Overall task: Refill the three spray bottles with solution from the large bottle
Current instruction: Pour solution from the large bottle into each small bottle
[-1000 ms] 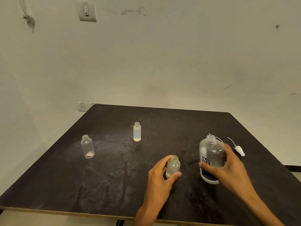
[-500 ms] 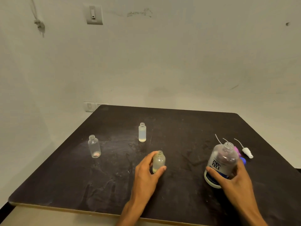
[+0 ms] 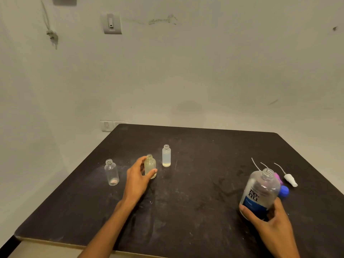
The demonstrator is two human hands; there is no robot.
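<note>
Three small open-necked spray bottles stood on the dark, scuffed worktop (image 3: 195, 183) in the head view, grouped left of its middle. Leftmost was a clear bottle (image 3: 111, 172) with a trace of pinkish residue at its bottom. Farthest from the camera stood a narrow frosted bottle (image 3: 166, 155) with a shallow layer of pale yellowish liquid. Between them, just beside the frosted one, was the yellowish bottle (image 3: 150, 166), upright on the surface. The left hand (image 3: 138, 178) grasped it, thumb across the near side of its body and fingers curled around its left side.

On the right side of the worktop, nearer the camera, the right hand (image 3: 270, 220) gripped the large bottle (image 3: 260, 193) low on its body, thumb across the blue label and fingers wrapped behind. That bottle was clear and uncapped, printed with "re-nu", and tilted with its open neck leaning away to the right; whether its base touched the surface could not be told.

Just behind the large bottle lay the removed spray tops, their thin dip tubes pointing away to the left: a white spray head (image 3: 290, 180) farthest right, a pink one (image 3: 278, 178) partly hidden by the bottle's shoulder, and a blue one (image 3: 284, 191) nearest the right hand.

On the pale wall behind, a switch plate (image 3: 112, 23) was mounted high and a socket plate (image 3: 106, 125) sat low beside the worktop's far left corner.
</note>
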